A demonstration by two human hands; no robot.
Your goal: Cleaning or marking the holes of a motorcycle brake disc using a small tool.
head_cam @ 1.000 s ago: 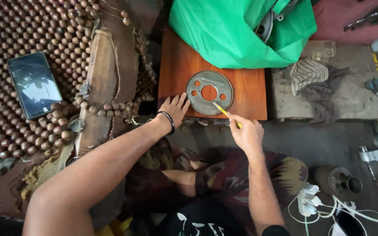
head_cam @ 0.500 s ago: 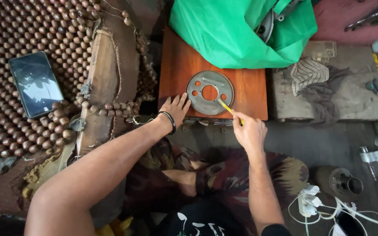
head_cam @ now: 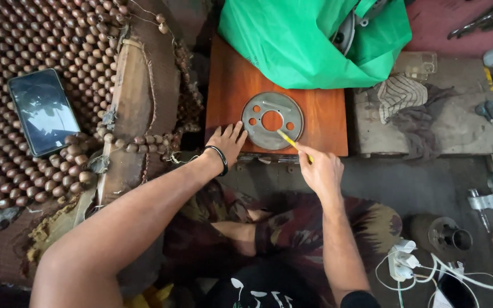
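A grey metal disc (head_cam: 272, 120) (round, with a large centre hole and smaller holes around it) lies flat on a reddish wooden board (head_cam: 232, 85). The left hand (head_cam: 227, 142) rests palm down on the board just beside the disc's lower left edge, fingers spread and pointing up toward it, a black band at the wrist. The right hand (head_cam: 319, 168) sits below and to the right of the disc, off the board's front edge, pinching a yellow pencil (head_cam: 292, 143) whose tip touches the disc just below the centre hole. A green bag (head_cam: 292, 40) covers the board's far end. A phone (head_cam: 43, 111) lies well apart on a beaded mat (head_cam: 41, 34) at left.
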